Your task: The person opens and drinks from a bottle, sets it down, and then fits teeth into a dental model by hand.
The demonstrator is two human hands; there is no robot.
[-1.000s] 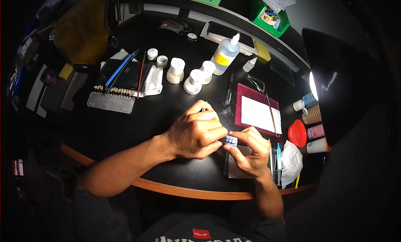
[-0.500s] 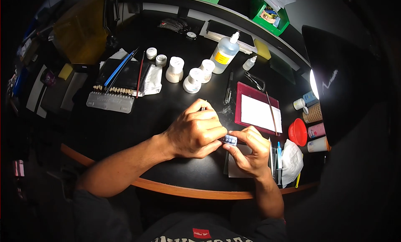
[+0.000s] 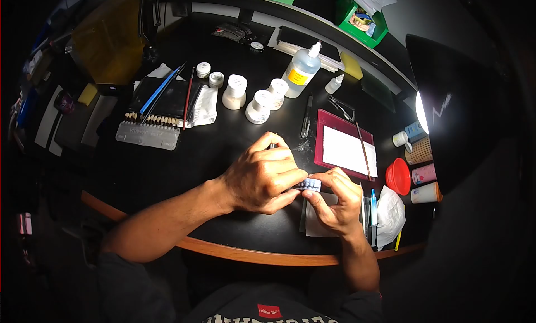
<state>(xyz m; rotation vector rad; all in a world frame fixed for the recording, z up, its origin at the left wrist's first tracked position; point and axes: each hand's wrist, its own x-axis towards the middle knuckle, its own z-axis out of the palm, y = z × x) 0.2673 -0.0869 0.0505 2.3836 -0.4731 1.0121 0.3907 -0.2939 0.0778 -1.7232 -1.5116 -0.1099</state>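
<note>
Can see black desk (image 3: 240, 235) with wooden front edge, lit by dark-shaded lamp (image 3: 458, 100) at right, then pink tray (image 3: 319, 136) bearing white sheet (image 3: 343, 153), then big clear bottle (image 3: 300, 72) upright farther back. Can make out left hand (image 3: 265, 178) curled tight and right hand (image 3: 338, 203) pinching, close together above desk; also red bowl (image 3: 398, 177) right of tray, three white jars (image 3: 258, 108) left of bottle. Last, can place blue-white tooth model (image 3: 311, 184) between hands, clamped in right thumb and fingers, and slim tool (image 3: 272, 146) poking from left fist; cannot tell left fingertips' contact with model.
</note>
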